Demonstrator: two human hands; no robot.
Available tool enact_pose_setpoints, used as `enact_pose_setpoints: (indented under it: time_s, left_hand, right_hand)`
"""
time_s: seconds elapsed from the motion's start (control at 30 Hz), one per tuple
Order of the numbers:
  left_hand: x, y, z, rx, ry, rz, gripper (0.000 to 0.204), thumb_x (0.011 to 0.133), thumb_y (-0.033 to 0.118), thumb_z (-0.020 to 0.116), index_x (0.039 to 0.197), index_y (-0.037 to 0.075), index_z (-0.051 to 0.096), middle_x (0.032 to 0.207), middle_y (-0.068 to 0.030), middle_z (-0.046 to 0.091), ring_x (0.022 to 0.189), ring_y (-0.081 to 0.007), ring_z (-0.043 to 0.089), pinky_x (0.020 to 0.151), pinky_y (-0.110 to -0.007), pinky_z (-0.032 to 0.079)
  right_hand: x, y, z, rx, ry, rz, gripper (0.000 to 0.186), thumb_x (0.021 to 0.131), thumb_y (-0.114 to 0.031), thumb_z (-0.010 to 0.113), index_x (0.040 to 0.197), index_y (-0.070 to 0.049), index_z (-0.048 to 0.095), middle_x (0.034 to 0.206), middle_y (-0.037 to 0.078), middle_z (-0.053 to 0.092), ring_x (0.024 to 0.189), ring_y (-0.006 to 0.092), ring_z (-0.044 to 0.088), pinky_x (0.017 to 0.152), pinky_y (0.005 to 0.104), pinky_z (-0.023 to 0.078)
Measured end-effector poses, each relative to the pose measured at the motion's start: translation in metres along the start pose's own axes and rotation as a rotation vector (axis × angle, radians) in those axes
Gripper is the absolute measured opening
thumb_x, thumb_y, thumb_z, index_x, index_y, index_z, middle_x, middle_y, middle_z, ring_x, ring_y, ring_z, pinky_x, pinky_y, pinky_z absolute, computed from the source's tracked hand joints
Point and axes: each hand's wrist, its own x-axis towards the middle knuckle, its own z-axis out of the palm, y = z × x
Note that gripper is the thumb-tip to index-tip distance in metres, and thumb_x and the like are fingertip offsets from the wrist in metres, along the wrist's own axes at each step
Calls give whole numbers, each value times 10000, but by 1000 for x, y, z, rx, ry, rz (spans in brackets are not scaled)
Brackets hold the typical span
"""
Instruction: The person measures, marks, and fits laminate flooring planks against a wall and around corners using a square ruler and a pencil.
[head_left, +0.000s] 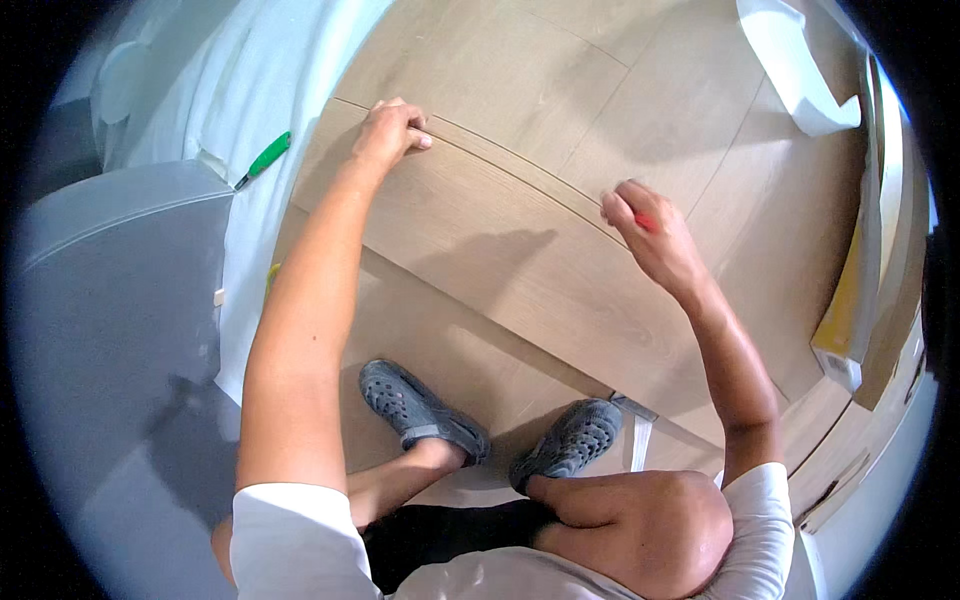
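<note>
A light wood-look floor plank (480, 225) lies slantwise across the floor in front of me, and its near edge casts a shadow on the boards below. My left hand (388, 135) is closed at the plank's far edge toward its left end, with the thumb along the top. My right hand (655, 235) is closed over the same far edge, farther right. A bit of red shows at that hand, between the fingers and palm; its kind is hidden. Narrow seam lines run between the two hands along the far edge.
A green-handled cutter (266, 158) lies by a grey upholstered piece (130, 260) and white sheeting (250, 70) on the left. A curled white strip (800, 75) sits at far right, above a yellow-and-white carton (845, 310). My feet wear grey clogs (420, 405); a metal piece (633, 406) lies beside the right one.
</note>
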Motion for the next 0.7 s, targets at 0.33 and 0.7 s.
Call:
enact_pose_setpoints:
  time_s: [0.33,0.7]
  left_hand:
    - [2,-7,8,-25,53,34,265,712,180,860,929,83,744,975,-90,675,1022,-306,602,913,-409,497]
    - [0,3,2,-35,9,-27,295,712,199,864,932,53,733,984,-98,676,1014,-300,601,911,-427,496]
  right_hand:
    - [99,-54,66,-360,-7,-434,243,959,-70,542,1186,-17,609,951,195,696,825,383,700,707,473,555]
    - [128,-85,85,-562,-64,-460,250,906,-57,556,1133,-58,661,864,163,701,804,327,716,676,437,570]
